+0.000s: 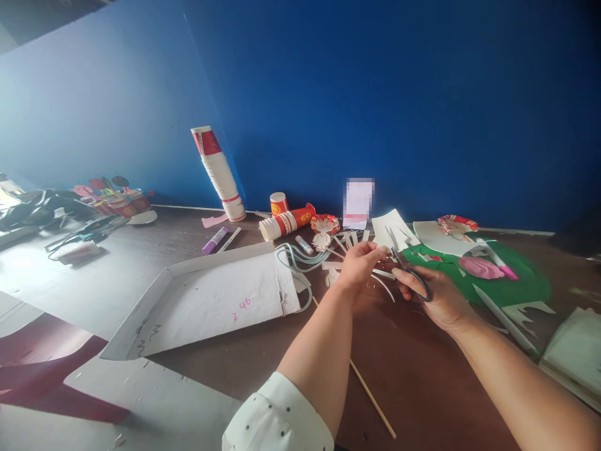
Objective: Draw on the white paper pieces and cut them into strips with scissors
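Note:
My right hand (434, 293) grips a pair of scissors (419, 280) by the dark handles, the blades pointing away and to the left. Close by, my left hand (360, 266) pinches a small piece of white paper (384, 250) between thumb and fingers, right beside the blades. How far apart the blades are is hard to see. Beyond my hands lie a cut white paper sheet (394, 227) and several narrow paper strips. Left of them is a paper figure with a red-and-white ruffled ring (325, 224).
A white cardboard box lid (206, 300) lies to the left. Behind it are a tall stack of paper cups (220, 175), fallen cups (287, 222) and a purple marker (215, 240). A green sheet (528, 275) lies right, a thin wooden stick (373, 398) in front. A blue partition (375, 94) closes the back.

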The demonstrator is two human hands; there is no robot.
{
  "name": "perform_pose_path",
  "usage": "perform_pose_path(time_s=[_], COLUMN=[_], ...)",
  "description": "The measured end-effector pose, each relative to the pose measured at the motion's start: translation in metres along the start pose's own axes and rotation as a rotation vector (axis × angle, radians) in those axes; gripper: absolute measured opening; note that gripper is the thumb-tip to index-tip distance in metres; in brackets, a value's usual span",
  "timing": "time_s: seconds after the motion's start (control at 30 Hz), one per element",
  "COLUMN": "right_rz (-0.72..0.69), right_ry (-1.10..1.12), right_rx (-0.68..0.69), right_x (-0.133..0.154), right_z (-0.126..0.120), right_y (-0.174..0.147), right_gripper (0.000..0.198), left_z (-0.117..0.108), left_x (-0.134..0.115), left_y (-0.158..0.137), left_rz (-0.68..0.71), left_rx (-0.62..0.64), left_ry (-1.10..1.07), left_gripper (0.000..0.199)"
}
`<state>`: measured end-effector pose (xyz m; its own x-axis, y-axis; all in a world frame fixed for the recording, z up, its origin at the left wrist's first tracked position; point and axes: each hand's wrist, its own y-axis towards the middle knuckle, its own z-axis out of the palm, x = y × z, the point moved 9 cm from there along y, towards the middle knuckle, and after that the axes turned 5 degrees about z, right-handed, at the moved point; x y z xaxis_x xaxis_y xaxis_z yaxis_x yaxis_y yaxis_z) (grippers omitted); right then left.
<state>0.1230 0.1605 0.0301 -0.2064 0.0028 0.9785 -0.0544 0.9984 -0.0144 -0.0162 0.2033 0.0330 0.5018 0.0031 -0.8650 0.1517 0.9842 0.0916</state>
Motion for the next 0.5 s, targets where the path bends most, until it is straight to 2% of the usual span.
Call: perform_pose_path(time_s=[0.5], right_rz=[-0.037], right_ry=[-0.018], right_rx=[-0.004], right_x=[-0.0017], right_z=[0.0002], right_y=[0.0016], right_gripper=[0.037], left_z=[0.0014], left_x=[-0.0022], left_y=[-0.0018], left_rz=[0.002], left_rx=[0.002], left_ry=[-0.018], left_gripper=[0.043])
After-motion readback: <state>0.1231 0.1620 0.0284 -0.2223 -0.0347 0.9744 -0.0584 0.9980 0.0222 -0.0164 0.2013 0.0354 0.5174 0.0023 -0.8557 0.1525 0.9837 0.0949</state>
